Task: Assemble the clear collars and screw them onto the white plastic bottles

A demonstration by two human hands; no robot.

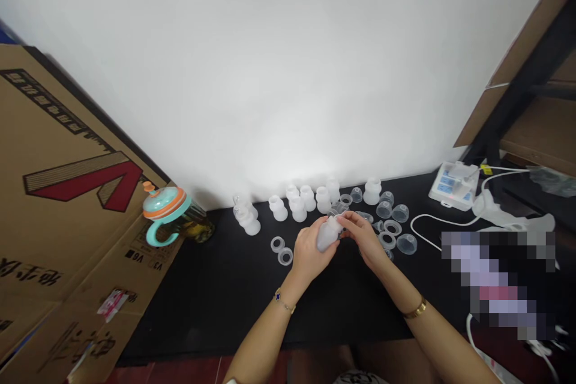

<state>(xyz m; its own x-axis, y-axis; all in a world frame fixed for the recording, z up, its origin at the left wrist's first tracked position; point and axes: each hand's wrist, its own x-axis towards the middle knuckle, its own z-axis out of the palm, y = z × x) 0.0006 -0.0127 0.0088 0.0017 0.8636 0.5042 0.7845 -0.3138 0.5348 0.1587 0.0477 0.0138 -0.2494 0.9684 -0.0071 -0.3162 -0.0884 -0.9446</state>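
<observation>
My left hand (pixel 311 252) is wrapped round a small white bottle (pixel 327 235), held tilted above the black table. At the bottle's neck, the fingers of my right hand (pixel 362 237) are pinched; what they grip there is too small to make out. Behind my hands stand several white bottles (pixel 298 207). Clear rings (pixel 285 256) lie to the left of my left hand. More rings and several clear domed caps (pixel 407 244) are beside my right hand.
A teal-lidded jug (pixel 166 204) stands at the left by a large cardboard box (pixel 76 192). To the right, a white power strip (pixel 453 185) with cables (pixel 432 216) lies on the black table (pixel 202 312). A white wall rises behind.
</observation>
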